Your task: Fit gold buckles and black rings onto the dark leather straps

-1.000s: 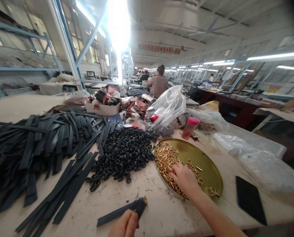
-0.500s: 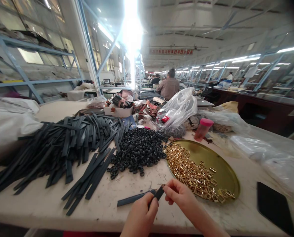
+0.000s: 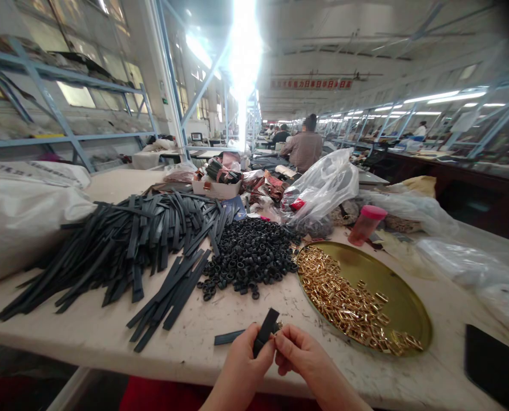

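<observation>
My left hand (image 3: 246, 362) is closed round a black strap (image 3: 268, 324), whose flat end sticks up between thumb and fingers. My right hand (image 3: 299, 354) is pinched beside it, with its fingertips meeting the left thumb. A small shiny bit shows by the strap, but the fingers mostly hide it, so what the right hand pinches cannot be made out. Another black strap (image 3: 229, 337) lies on the table just left of my hands. Beyond them is a heap of small black loops (image 3: 254, 254). To the right, gold buckles (image 3: 344, 297) fill part of a round gold tray (image 3: 402, 291).
A big pile of black straps (image 3: 152, 228) covers the table's left side, beside a white sack (image 3: 27, 211). A pink-lidded jar (image 3: 366, 225), a clear plastic bag (image 3: 329, 185) and a white box (image 3: 215, 189) stand behind. A dark flat object (image 3: 494, 365) lies at right. A person (image 3: 303, 145) sits farther back.
The view has turned a little left. Both hands have come closer together and nearer the table's front edge. The held strap now points upward, with the right fingertips lower along it.
</observation>
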`<state>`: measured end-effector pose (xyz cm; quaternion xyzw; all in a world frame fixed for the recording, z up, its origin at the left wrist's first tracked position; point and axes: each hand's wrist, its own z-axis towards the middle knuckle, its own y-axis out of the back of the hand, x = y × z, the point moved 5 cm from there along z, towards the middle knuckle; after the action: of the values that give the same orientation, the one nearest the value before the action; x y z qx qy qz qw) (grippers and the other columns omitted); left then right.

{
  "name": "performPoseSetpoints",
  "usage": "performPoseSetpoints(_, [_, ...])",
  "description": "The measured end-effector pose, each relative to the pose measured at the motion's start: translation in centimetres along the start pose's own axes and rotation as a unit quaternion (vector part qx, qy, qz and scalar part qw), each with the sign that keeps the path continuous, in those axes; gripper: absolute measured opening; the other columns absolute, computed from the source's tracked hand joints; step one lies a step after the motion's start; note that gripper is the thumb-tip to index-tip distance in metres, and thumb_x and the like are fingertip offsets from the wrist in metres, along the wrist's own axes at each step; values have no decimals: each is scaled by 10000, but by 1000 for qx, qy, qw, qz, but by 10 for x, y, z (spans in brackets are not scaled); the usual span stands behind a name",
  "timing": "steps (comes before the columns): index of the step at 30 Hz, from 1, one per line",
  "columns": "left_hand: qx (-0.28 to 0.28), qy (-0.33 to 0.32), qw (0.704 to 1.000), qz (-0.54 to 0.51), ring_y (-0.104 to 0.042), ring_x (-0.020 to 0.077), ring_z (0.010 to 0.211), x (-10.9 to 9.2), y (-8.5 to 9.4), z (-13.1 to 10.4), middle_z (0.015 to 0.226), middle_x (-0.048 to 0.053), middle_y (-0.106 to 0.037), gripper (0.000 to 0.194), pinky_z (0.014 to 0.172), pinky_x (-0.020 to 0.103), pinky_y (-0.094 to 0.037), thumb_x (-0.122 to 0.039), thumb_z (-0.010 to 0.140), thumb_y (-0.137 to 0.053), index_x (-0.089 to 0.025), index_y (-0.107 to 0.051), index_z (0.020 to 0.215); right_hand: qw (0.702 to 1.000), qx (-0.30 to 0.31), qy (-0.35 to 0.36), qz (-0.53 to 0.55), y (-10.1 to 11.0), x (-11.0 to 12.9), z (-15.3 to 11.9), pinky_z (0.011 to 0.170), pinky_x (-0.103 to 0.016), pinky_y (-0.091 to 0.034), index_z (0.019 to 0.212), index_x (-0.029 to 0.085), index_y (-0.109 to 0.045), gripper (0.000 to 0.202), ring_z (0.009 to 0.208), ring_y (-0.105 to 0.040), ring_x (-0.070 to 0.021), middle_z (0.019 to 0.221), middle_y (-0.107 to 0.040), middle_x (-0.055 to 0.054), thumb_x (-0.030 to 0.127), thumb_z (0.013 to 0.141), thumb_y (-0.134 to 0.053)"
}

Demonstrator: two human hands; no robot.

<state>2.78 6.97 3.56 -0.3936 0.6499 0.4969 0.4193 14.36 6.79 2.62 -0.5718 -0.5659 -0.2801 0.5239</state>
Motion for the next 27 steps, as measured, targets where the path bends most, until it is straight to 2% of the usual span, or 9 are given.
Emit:
performPoseSetpoints(4, [16, -3, 1000, 26, -491, 146, 631, -2, 4, 1, 629, -13, -542, 118, 598, 227, -369, -259, 705, -463, -159, -520, 679, 992, 64, -75, 75, -10, -4, -10, 544, -201, -393, 683, 148, -606, 220, 527, -487, -83, 570, -560, 31, 346, 657, -696])
performPoseSetpoints(7, [22, 13, 998, 52, -472, 139, 606, 1, 8, 1, 599, -18, -525, 123, 573, 223, -351, -245, 706, -448, -158, -517, 655, 992, 83, -67, 67, -11, -3, -11, 580, -194, -390, 695, 151, -612, 162, 543, -499, -80, 570, -581, 37, 247, 623, -721])
performPoseSetpoints(11, [33, 3, 998, 61, -509, 151, 649, 0, 9, -1, 654, -3, -582, 147, 601, 221, -364, -279, 741, -462, -161, -527, 681, 992, 60, -61, 90, -9, -14, 0, 515, -200, -390, 662, 133, -620, 261, 485, -484, -74, 554, -560, 28, 388, 702, -659])
performPoseSetpoints(13, [30, 2, 998, 63, -528, 160, 669, 1, 10, -3, 691, 9, -607, 174, 622, 226, -375, -303, 770, -446, -167, -535, 709, 989, 35, -67, 124, -6, -22, 6, 483, -207, -398, 655, 132, -626, 308, 471, -484, -77, 581, -572, 16, 435, 701, -648])
performPoseSetpoints(16, [7, 13, 996, 82, -538, 165, 679, 6, 14, -6, 720, 22, -608, 237, 635, 233, -376, -340, 826, -365, -176, -530, 780, 985, -18, -61, 162, -1, -29, 11, 491, -199, -413, 685, 125, -648, 294, 512, -508, -79, 669, -629, -18, 418, 683, -674])
performPoseSetpoints(20, [46, 36, 988, 141, -532, 163, 650, 24, 8, -7, 686, 21, -584, 259, 609, 228, -366, -306, 838, -297, -186, -512, 756, 977, -73, -38, 195, 3, -31, 17, 484, -166, -404, 675, 134, -654, 233, 500, -479, -62, 590, -597, 17, 353, 643, -728])
performPoseSetpoints(23, [73, 29, 988, 135, -539, 164, 682, 31, 0, -6, 716, 30, -599, 261, 635, 226, -374, -275, 828, -289, -180, -516, 741, 973, -78, -33, 216, 0, -41, 21, 444, -159, -376, 684, 151, -646, 250, 447, -439, -46, 550, -568, 45, 331, 573, -780])
performPoseSetpoints(27, [107, 15, 989, 100, -534, 166, 712, 29, -8, -6, 754, 41, -614, 257, 648, 225, -380, -285, 831, -302, -168, -512, 739, 976, -64, -29, 208, -1, -59, 23, 420, -155, -345, 687, 161, -635, 304, 423, -431, -39, 516, -556, 56, 355, 525, -804])
